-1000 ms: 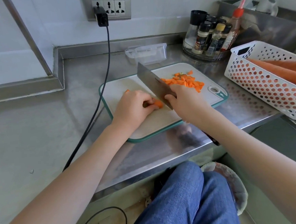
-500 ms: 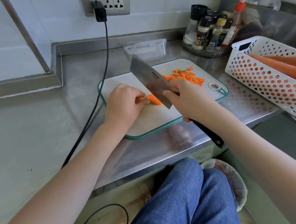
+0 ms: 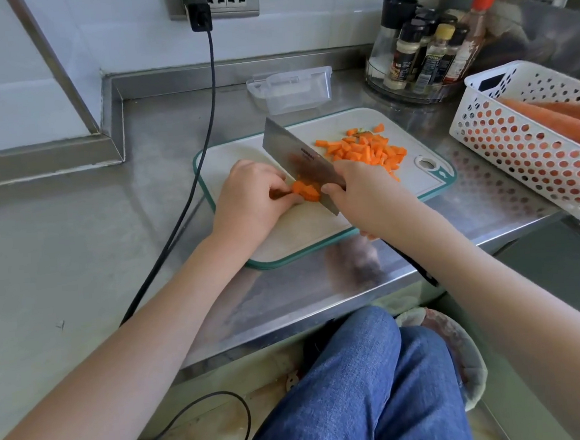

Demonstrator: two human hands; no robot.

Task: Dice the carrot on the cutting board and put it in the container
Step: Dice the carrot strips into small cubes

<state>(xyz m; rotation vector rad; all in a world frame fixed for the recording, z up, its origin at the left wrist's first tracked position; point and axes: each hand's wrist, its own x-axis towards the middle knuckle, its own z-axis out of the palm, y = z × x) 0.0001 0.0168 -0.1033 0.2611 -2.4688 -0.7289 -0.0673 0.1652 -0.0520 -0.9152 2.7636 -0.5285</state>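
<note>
On the white, teal-rimmed cutting board [image 3: 316, 225] my left hand [image 3: 251, 196] pinches a short stack of carrot pieces [image 3: 305, 190]. My right hand [image 3: 366, 197] grips a broad cleaver [image 3: 294, 157] by the handle; its blade stands on the board right against the carrot pieces. A pile of diced carrot [image 3: 366, 151] lies on the far right of the board. The clear plastic container [image 3: 291, 91] sits behind the board, apparently with nothing in it.
A white perforated basket [image 3: 530, 141] with whole carrots stands at the right. A spice rack [image 3: 421, 49] is at the back right. A black power cord [image 3: 203, 129] runs from the wall socket down over the steel counter's edge, left of the board.
The cleaver has come down from a raised position onto the carrot pieces. My left hand has shifted its hold, with more carrot showing beyond its fingers.
</note>
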